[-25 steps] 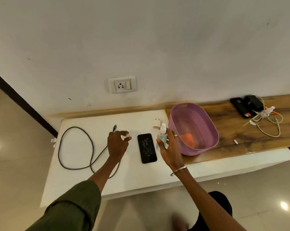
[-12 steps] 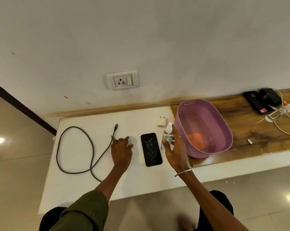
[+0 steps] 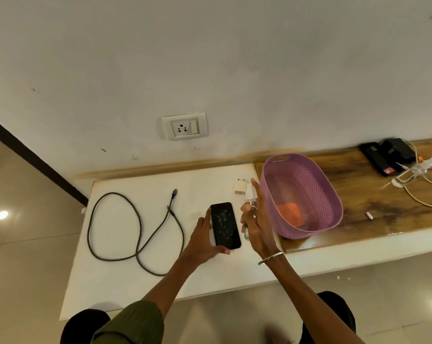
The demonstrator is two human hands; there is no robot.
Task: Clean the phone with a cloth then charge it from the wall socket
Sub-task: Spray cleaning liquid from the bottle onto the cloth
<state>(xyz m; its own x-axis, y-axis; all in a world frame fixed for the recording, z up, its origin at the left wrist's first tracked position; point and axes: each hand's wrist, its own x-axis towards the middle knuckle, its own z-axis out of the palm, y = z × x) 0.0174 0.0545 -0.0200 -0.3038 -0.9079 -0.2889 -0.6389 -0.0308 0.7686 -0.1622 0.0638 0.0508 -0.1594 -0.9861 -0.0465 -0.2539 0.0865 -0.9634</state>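
Item: phone (image 3: 225, 225), dark, screen up and smeared, lying flat on the white bench (image 3: 125, 276) with its long axis running away from the person, toward the wall. Left hand (image 3: 203, 240): set against the phone's left long edge, fingers extended along that side and thumb hooked round the near bottom corner; it appears to be taking hold, though a lift is not evident. Right hand (image 3: 258, 223): just right of the phone, thumb and fingers wrapped round a small clear spray bottle (image 3: 250, 202), nozzle uppermost, index finger raised above it. Cloth (image 3: 290, 214): orange, folded, inside the purple basket (image 3: 334, 194), which stands immediately right of the right hand. Charger adapter (image 3: 239, 188): white, on the bench just beyond the bottle. Cable (image 3: 138, 219): dark, braided, looped loosely to the left of the phone, one plug end pointing at the wall. Wall socket (image 3: 184, 125): above the bench, directly beyond the phone. Assessment: cleaning stage, likely wetting the screen; the phone sits between both hands, touching the left, so the left steadies or tilts it while the right sprays. The cloth is nearest the occupied right hand, so the bottle probably has to be set down first.
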